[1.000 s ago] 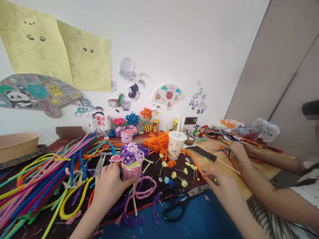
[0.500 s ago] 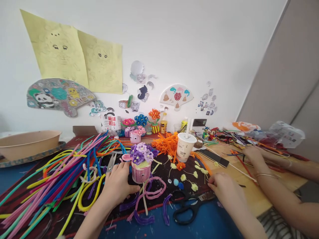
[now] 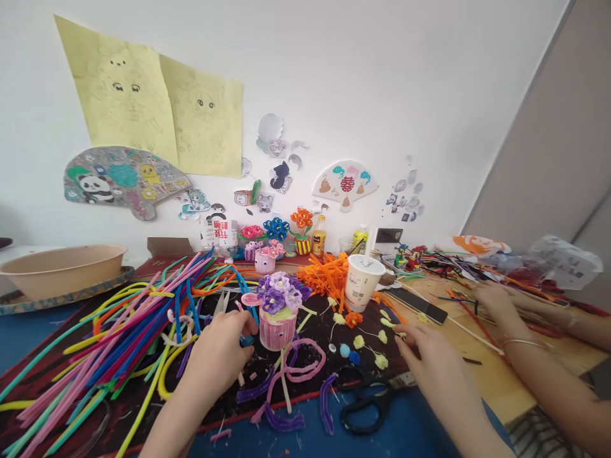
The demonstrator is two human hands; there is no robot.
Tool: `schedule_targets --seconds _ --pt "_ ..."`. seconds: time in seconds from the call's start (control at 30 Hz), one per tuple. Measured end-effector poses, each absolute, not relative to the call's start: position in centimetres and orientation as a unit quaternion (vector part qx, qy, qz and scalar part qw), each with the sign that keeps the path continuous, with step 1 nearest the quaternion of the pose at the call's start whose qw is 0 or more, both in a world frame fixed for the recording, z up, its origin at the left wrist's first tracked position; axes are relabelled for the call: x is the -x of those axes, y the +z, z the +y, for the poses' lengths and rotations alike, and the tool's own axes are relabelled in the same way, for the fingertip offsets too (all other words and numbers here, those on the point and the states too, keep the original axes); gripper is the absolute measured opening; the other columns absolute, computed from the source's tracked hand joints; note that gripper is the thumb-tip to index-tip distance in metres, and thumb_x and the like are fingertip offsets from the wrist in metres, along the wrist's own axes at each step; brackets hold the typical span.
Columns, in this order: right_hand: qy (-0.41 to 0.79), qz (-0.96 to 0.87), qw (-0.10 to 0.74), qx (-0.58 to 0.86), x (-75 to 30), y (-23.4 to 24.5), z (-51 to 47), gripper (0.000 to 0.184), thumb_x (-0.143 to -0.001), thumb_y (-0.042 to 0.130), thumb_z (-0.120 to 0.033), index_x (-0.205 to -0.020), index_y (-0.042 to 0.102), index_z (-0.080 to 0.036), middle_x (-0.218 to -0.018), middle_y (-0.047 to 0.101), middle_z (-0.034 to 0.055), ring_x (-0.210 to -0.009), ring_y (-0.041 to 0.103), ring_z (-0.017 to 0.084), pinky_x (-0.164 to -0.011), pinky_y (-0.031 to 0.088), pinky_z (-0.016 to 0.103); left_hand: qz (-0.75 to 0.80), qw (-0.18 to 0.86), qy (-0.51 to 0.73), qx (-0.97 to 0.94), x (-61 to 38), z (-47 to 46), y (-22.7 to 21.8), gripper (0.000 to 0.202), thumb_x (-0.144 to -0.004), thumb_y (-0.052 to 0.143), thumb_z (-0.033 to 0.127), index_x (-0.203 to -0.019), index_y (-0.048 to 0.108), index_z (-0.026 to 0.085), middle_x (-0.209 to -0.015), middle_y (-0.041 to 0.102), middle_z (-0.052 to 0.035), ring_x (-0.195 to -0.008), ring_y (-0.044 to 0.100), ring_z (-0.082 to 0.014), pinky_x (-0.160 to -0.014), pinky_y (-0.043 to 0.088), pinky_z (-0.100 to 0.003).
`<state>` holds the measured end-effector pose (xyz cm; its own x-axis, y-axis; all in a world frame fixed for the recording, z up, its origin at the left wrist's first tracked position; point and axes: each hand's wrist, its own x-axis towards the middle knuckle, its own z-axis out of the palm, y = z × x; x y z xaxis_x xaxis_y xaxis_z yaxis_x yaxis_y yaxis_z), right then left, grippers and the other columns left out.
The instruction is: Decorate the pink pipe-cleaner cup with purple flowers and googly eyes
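My left hand (image 3: pixel 222 353) is beside the pink pot with purple flowers (image 3: pixel 277 329), not around it. Its fingers are curled, with a dark blue bit showing under the fingertips; what they hold, if anything, I cannot make out. Scissor blades (image 3: pixel 222 301) stick out just above its knuckles, the handles hidden. My right hand (image 3: pixel 429 356) hovers at the mat's right edge, thumb and forefinger apart, beside small pale-yellow buds on thin stems (image 3: pixel 382 361). Between the hands lie a looped pink pipe cleaner (image 3: pixel 305 371), purple pieces (image 3: pixel 327 404) and black-handled scissors (image 3: pixel 365 410).
Bundled colourful pipe cleaners (image 3: pixel 128 337) spread across the left. A lidded cup (image 3: pixel 363 283) stands before orange strips (image 3: pixel 324 273), with a phone (image 3: pixel 417 304) to its right. Another person's arms (image 3: pixel 534 343) work at the right. A round tray (image 3: pixel 62 270) sits far left.
My left hand has come away from the flower pot and curled its fingers beside it. My right thumb and forefinger have spread apart. The view has shifted slightly.
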<state>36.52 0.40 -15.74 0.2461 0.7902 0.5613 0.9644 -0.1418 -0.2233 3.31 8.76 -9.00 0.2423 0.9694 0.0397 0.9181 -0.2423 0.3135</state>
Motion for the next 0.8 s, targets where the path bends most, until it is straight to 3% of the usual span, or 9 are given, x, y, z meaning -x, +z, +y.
schedule_targets --seconds 0.1,0.23,0.47,0.8 --pt "-0.097 -0.623 0.338 0.699 -32.6 -13.9 0.3 0.024 -0.091 0.048 -0.037 -0.098 0.067 -0.026 -0.079 0.067 0.0037 -0.072 0.064 0.023 -0.066 0.048 0.032 0.599 0.132 0.124 -0.78 -3.4 8.6 -8.7 0.024 -0.071 0.056 0.004 -0.084 0.064 0.022 -0.093 0.067 -0.0022 -0.095 0.059 -0.0216 -0.074 0.04 -0.029" --pt "-0.069 -0.644 0.38 0.66 -29.1 -12.7 0.3 0.023 -0.091 0.048 -0.032 -0.096 0.069 -0.025 -0.075 0.064 0.0027 -0.063 0.058 0.019 -0.061 0.046 0.029 0.592 0.144 0.132 -0.782 -3.5 8.5 -8.5 0.026 -0.068 0.052 0.001 -0.073 0.066 0.022 -0.083 0.068 -0.0005 -0.087 0.062 -0.0203 -0.068 0.038 -0.027" --pt "-0.077 -0.628 0.387 0.67 -29.8 -13.5 -0.1 0.022 -0.091 0.049 -0.033 -0.095 0.069 -0.025 -0.073 0.063 0.0016 -0.057 0.054 0.018 -0.058 0.045 0.029 0.59 0.154 0.155 -0.777 -3.0 8.7 -8.4 0.022 -0.068 0.055 0.006 -0.073 0.069 0.024 -0.084 0.07 0.0006 -0.087 0.064 -0.0206 -0.066 0.039 -0.027" --pt "0.059 -0.687 0.42 0.59 -24.4 -14.1 0.1 0.02 -0.091 0.048 -0.024 -0.087 0.068 -0.025 -0.071 0.062 -0.0001 -0.059 0.056 0.016 -0.055 0.046 0.025 0.605 0.194 0.15 -0.758 -2.8 8.6 -8.4 0.01 -0.068 0.069 0.019 -0.063 0.071 0.027 -0.08 0.074 0.0038 -0.078 0.067 -0.0181 -0.064 0.04 -0.027"
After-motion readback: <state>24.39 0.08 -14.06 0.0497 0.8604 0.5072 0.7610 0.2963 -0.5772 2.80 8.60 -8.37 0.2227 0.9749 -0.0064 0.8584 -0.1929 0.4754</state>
